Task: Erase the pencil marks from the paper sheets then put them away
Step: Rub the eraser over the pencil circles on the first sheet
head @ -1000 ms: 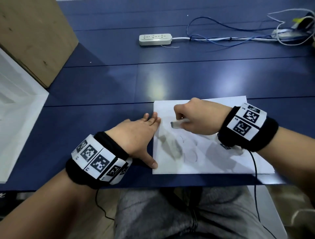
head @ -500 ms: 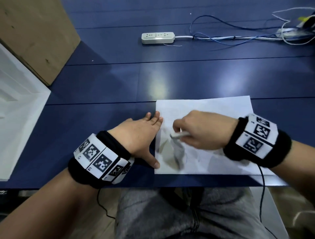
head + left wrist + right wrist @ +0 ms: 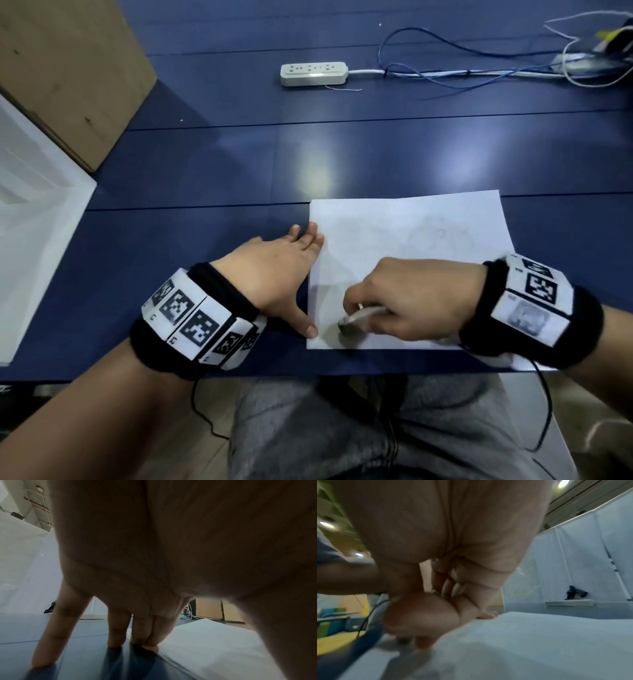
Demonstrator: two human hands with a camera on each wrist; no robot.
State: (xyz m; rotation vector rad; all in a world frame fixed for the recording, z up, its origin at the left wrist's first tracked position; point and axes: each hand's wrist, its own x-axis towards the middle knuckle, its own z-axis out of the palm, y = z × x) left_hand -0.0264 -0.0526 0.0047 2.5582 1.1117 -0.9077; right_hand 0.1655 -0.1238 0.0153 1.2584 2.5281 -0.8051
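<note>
My right hand (image 3: 407, 301) has its fingers curled tight around the eraser (image 3: 359, 315), a pale stick whose darker tip presses onto the paper sheet (image 3: 404, 233) near the sheet's near-left corner. The knuckles face up and the wrist angles back toward the sheet's near-right edge, where the marker-covered wristband (image 3: 527, 308) lies over it. From the right wrist view I see the thumb (image 3: 421, 615) folded against the curled fingers just above the paper, though the eraser itself is blurred there.

My left hand (image 3: 274, 274) lies flat, fingers (image 3: 144, 628) straight and close together, their tips at the sheet's left edge, with the little finger on the table. The thumb (image 3: 305, 325) is spread away and touches the sheet's near-left corner.

The sheet lies flat on the blue table (image 3: 205, 164), with faint pencil marks (image 3: 438, 236) toward its far half. Well beyond the sheet sits a power strip (image 3: 313, 73) with cables (image 3: 462, 68) trailing to its right. Far to the sheet's left are a cardboard box (image 3: 68, 68) and a white tray (image 3: 34, 222).
</note>
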